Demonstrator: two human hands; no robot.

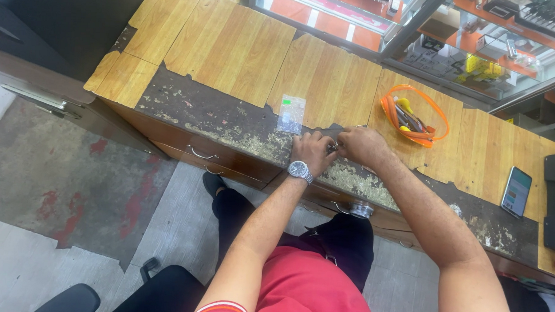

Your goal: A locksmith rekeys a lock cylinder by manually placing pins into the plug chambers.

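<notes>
- Your left hand (312, 152) and right hand (362, 145) meet at the front edge of the wooden counter (232, 50), knuckles nearly touching.
- Between them sits a small metallic part (333, 147). Both sets of fingers curl in on it; it looks pinched from both sides, but it is too small and too covered to tell what it is.
- Left fingers: bent and closed toward the part. Right fingers: likewise clenched around it. Neither hand lies open.
- The part sits over the worn strip where the counter's veneer has peeled away, just in front of your body.
- A wristwatch (300, 170) is on your left wrist.
- A small clear plastic bag (291, 113) lies flat just beyond your left hand, apart from it and untouched.
- An orange-rimmed clear container (440, 122) holding tools lies to the right of your right hand, near but not in contact.
- A phone (517, 191) with a lit screen rests well apart, far right on the counter.
- Progress, as a judgement: the fine handwork on the part is under way. No finished or set-aside piece shows on the counter, and no tool is out of the container, so the work reads as mid-course rather than closing.
</notes>
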